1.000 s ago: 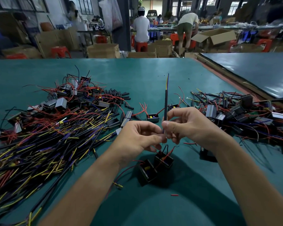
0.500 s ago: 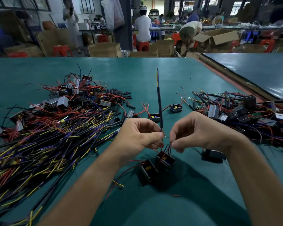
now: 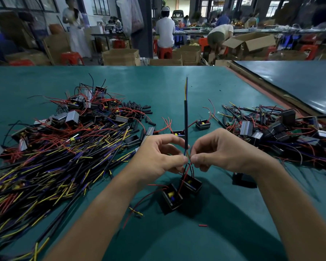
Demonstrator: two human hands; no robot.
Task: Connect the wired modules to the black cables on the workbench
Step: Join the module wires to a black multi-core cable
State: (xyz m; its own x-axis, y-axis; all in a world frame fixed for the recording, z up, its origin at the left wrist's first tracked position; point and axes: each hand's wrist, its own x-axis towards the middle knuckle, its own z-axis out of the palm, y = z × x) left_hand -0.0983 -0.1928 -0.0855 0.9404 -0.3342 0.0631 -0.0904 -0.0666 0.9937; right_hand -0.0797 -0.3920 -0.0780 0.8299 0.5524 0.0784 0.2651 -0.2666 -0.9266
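Note:
A black cable with yellow and blue wires at its tip stands upright between my hands. My left hand pinches the cable's lower end, where thin wires come out. My right hand pinches wires right beside it, fingertips almost touching my left thumb. Red and black wires run down from the pinch to a small black module hanging just above the green workbench. A second open black module with a yellow part lies next to it.
A big heap of black cables with yellow, purple and red wires covers the left. Another pile of wired modules lies at the right. Loose modules sit behind my hands, a black block under my right wrist. People work among boxes beyond the bench.
The upright cable shifted slightly left then back towards the middle. My hands drew apart a little and closed in again at the wire ends, and the module hangs lower below them.

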